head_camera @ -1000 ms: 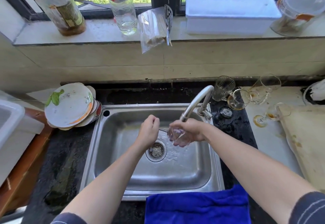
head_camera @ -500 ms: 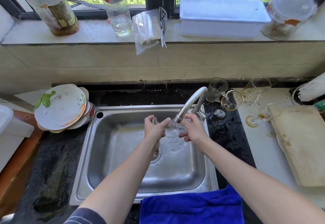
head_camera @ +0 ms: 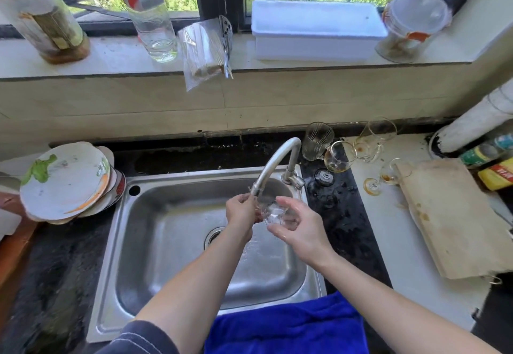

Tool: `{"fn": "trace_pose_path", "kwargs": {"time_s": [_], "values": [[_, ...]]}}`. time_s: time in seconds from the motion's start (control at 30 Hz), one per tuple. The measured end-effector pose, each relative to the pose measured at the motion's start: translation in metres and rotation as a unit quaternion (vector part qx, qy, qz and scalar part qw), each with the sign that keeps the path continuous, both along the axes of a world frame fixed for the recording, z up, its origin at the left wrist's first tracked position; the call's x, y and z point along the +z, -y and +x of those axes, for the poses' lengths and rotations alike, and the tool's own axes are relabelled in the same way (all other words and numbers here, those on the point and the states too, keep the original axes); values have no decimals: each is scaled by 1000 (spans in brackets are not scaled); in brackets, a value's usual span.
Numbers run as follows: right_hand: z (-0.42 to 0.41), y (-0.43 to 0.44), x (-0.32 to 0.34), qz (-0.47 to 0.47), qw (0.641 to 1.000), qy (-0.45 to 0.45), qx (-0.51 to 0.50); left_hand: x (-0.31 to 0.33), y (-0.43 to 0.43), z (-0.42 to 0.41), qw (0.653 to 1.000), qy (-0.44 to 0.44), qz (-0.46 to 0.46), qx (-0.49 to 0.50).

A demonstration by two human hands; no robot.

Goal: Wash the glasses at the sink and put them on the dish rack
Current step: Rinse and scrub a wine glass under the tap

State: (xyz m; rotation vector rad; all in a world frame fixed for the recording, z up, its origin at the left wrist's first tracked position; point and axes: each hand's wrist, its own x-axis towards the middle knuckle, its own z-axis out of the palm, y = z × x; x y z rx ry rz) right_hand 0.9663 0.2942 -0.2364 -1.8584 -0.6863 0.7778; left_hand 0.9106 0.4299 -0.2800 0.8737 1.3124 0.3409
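Rinsing one glass [head_camera: 274, 215] under the tap [head_camera: 274, 165]; rack not in view.
We wrap it in the right hand [head_camera: 299, 228], left hand [head_camera: 240, 212] pinches its rim; stained glasses [head_camera: 340, 156] wait, unwashed, right of the right hand.
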Motion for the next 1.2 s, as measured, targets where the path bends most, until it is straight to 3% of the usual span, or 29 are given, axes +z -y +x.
{"fn": "trace_pose_path", "kwargs": {"time_s": [0.1, 0.2, 0.27, 0.33, 0.4, 0.5, 0.6, 0.67, 0.73, 0.87, 1.0, 1.1, 1.17, 1.2], "values": [[0, 4, -3, 24, 993, 102, 49, 4, 2, 1, 998, 33, -33, -49], [4, 10, -5, 31, 980, 161, 114, 2, -6, -5, 993, -44, 7, -111], [5, 12, -5, 40, 981, 148, 117, 3, -12, -8, 989, -70, 30, -126], [5, 6, -4, 38, 997, 47, 51, 11, -16, -9, 990, -37, -5, -134], [9, -3, 0, 13, 990, -131, -48, 19, -18, -12, 989, 52, -74, -116], [16, -13, 4, -51, 929, -331, -160, 27, -20, -21, 965, 199, -160, -66], [13, -15, 1, -111, 884, -423, -165, 28, -16, -24, 921, 306, -241, 9], [9, -15, -4, -115, 854, -479, -164, 24, -15, -22, 902, 330, -273, 58], [11, -13, -12, -108, 848, -490, -168, 23, -17, -21, 903, 314, -285, 62], [26, -2, -27, -94, 850, -492, -164, 29, -21, -27, 935, 244, -254, -36], [27, 3, -42, -78, 834, -509, -199, 35, -14, -27, 953, 201, -154, -167], [21, 0, -41, -94, 831, -516, -184, 43, -17, -29, 954, 177, -122, -209], [19, -4, -39, -120, 858, -475, -151, 47, -23, -32, 951, 176, -130, -220], [19, -6, -40, -138, 888, -419, -128, 48, -26, -34, 950, 173, -127, -225]]}}
